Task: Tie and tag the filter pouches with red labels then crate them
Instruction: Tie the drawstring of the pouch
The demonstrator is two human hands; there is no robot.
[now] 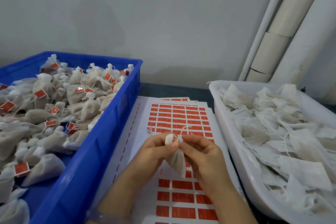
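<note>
Far left, the blue crate sits on the bench, heaped with tied pouches, their necks bunched into little white tufts and red labels hanging off the strings. Just beside the crate's right wall lies a stack of white sheets printed with rows of red label stickers, the top sheet showing bare gaps near the middle. Right above that sheet, the action: the left hand has its fingers curled round the gathered neck of one filter pouch, thumb pressed against the white tuft at the top. The pouch hangs down between both hands, clear of the sheet. The right hand meets it from the other side, thumb and forefinger pinching at the same neck, the other fingers folded in. A pale string sticks up from the pinch, loose at its end. Further right, a white tray holds a jumble of flat, untied pouches with their strings trailing. Behind it, white pipes lean up the grey wall.
</note>
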